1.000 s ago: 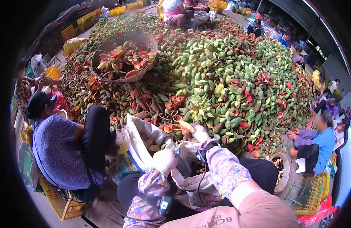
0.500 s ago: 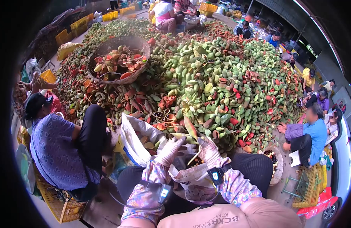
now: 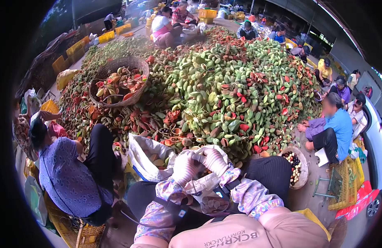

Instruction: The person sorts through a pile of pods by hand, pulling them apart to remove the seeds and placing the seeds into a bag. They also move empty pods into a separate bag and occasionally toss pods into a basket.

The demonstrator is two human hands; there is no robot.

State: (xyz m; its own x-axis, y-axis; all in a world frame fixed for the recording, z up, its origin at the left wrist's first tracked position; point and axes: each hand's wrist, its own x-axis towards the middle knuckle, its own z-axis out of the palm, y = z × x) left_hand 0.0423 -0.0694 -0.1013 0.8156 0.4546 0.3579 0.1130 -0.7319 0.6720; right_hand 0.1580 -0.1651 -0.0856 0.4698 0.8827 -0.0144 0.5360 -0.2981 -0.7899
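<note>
My left hand (image 3: 185, 168), in a pale glove, is closed with its fingers curled in front of me. Close beside it, my right hand (image 3: 215, 162), gloved too, is bent inward and closed, so the fingertips of both come together. What they hold, if anything, I cannot make out. Below and behind them is a white sack (image 3: 212, 182) between my knees, its mouth open and partly hidden by my hands. To the left, another white sack (image 3: 137, 151) stands open with several pods (image 3: 159, 161) inside. Just beyond my hands rises a large heap of green and red seed pods (image 3: 207, 93).
A wicker basket (image 3: 137, 97) of split red pods sits on the heap. Near my right knee stands a bowl (image 3: 303, 175) of dark and pale seeds. A person in purple (image 3: 71, 173) sits at left, another in blue (image 3: 339, 126) at right, by a yellow crate (image 3: 343, 194).
The long reddish-green pod and the green pod that showed between my fingers are out of sight. My hands have drawn together and turned inward, and the camera view has shifted.
</note>
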